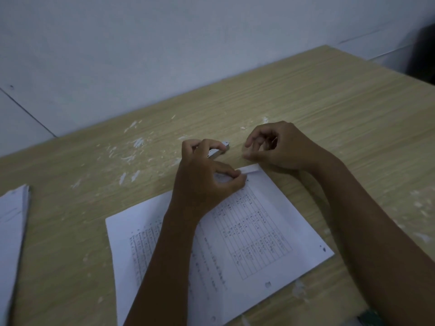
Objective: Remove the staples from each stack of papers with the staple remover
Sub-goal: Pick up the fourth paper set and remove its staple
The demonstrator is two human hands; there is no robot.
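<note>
A stapled stack of printed papers [263,231] lies on the table in front of me, its far corner [250,169] folded over. My left hand [207,177] rests on that corner, with the thumb pressing beside the fold. Its fingers hold a small silver staple remover [220,152] just beyond the paper's edge. My right hand [277,147] sits on the table to the right of the remover, fingers curled and fingertips close together near the folded corner. Whether it pinches something small is too dim to tell. No staple is visible.
A second stack of white papers [11,222] lies at the left edge of the wooden table [329,109]. White scrape marks and flecks dot the tabletop beyond my hands. The wall runs right behind the table's far edge.
</note>
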